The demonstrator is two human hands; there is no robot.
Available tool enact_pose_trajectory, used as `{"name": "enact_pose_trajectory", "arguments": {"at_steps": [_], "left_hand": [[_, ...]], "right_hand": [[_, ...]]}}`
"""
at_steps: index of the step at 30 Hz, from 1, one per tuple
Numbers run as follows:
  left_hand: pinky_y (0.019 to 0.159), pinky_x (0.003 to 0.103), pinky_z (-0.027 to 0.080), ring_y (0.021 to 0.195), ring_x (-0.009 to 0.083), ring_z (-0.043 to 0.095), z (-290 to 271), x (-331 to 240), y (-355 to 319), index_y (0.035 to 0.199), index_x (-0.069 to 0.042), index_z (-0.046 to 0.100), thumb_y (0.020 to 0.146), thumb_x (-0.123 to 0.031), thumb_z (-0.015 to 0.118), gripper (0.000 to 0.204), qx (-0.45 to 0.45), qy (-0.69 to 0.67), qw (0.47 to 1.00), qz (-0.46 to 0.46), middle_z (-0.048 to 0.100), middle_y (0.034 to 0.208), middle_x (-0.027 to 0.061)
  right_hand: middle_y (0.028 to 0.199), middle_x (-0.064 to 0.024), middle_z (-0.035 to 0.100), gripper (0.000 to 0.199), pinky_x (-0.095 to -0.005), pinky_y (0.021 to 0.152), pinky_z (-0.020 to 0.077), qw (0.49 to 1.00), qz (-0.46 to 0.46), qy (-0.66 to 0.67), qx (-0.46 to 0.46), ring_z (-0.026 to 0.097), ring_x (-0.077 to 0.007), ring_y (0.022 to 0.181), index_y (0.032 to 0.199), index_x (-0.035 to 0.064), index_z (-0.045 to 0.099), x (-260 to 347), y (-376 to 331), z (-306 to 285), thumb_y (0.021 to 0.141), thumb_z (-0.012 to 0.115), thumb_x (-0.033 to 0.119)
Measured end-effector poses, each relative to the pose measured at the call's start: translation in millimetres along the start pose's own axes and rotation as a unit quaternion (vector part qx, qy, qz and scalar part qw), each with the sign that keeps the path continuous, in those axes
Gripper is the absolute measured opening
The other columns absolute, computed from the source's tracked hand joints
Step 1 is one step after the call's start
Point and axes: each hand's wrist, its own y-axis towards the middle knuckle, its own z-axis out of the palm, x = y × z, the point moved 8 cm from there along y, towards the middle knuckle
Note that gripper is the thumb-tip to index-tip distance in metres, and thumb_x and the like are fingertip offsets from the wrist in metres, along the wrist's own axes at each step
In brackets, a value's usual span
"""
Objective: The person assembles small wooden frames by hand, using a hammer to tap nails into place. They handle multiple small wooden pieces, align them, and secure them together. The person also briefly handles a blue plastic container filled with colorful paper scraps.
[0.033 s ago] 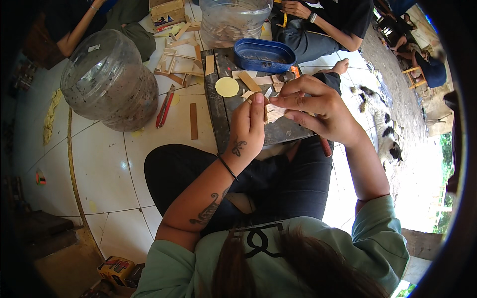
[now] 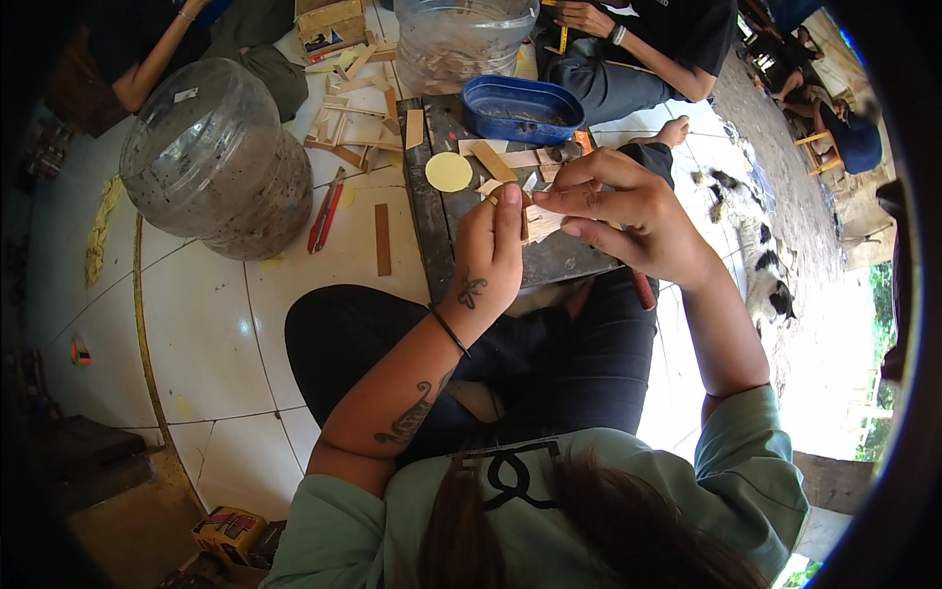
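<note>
Above the low dark wooden table (image 2: pixel 437 257), my left hand (image 2: pixel 494 240) is closed, its thumb pressing on a small piece of light wood (image 2: pixel 540 224). From the right, the fingertips of my right hand (image 2: pixel 628 211) pinch at the same piece. My fingers partly cover the wood, so its full shape is hidden. Just beyond my hands on the table lie a round pale yellow disc (image 2: pixel 449 172), a flat tan wood strip (image 2: pixel 493 161) and other small wood bits. A blue oval tub (image 2: pixel 520 110) stands at the table's far side.
Left of the table, a red utility knife (image 2: pixel 325 218) and a brown wood strip (image 2: pixel 383 240) lie on white tiles. A large clear plastic jug (image 2: pixel 216 162) stands farther left. Loose wood strips (image 2: pixel 348 128) are piled beyond. Another person's hand (image 2: pixel 583 18) is near a yellow tape measure. A cat (image 2: pixel 758 250) lies right.
</note>
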Motion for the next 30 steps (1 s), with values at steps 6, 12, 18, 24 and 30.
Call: {"name": "enact_pose_trajectory", "arguments": {"at_steps": [6,12,18,24,30], "left_hand": [[0.056,0.023,0.034,0.062,0.0068,0.044,1,1,0,0.091,0.0,0.059,0.102,-0.037,0.031,0.048,0.015,0.006,1.0,-0.007,0.053,0.07,0.0005],[0.053,0.032,0.038,0.054,0.0154,0.048,0,-6,0,0.079,0.001,0.055,0.101,-0.028,0.035,0.042,-0.019,0.008,0.999,0.026,0.053,0.06,0.0075],[0.057,0.022,0.035,0.062,0.0059,0.045,0,5,-1,0.091,-0.001,0.059,0.102,-0.037,0.032,0.046,0.012,0.013,1.0,-0.013,0.053,0.071,-0.0001],[0.058,0.023,0.037,0.062,0.0077,0.046,5,1,0,0.092,-0.001,0.058,0.102,-0.036,0.031,0.046,0.028,-0.061,0.997,-0.036,0.054,0.071,0.0015],[0.059,0.024,0.039,0.062,0.0099,0.047,14,-1,10,0.091,-0.002,0.057,0.102,-0.034,0.027,0.045,0.193,-0.128,0.969,-0.09,0.053,0.07,0.0034]], "right_hand": [[0.096,-0.0102,0.06,0.028,-0.0353,0.079,0.0466,1.0,0.003,-0.001,-0.005,0.059,-0.0248,0.092,0.103,0.0017,0.069,0,0,0,0.075,0.069,0.003],[0.096,-0.0099,0.06,0.029,-0.035,0.079,0.0464,1.0,0.0,-0.005,0.002,0.059,-0.0245,0.091,0.104,0.0017,0.069,0,-1,0,0.075,0.069,0.003],[0.096,-0.0103,0.06,0.032,-0.0358,0.076,0.0479,0.999,-0.018,-0.028,0.002,0.059,-0.0271,0.087,0.107,0.0054,0.067,3,0,0,0.076,0.068,0.004],[0.095,-0.01,0.06,0.035,-0.0371,0.075,0.0476,0.995,-0.04,-0.086,0.009,0.059,-0.028,0.086,0.107,0.0056,0.067,8,1,-2,0.072,0.069,0.003],[0.096,-0.0094,0.06,0.032,-0.0378,0.075,0.0473,0.993,-0.046,-0.103,0.017,0.059,-0.0278,0.087,0.105,0.0052,0.067,7,2,-3,0.073,0.069,0.004]]}}
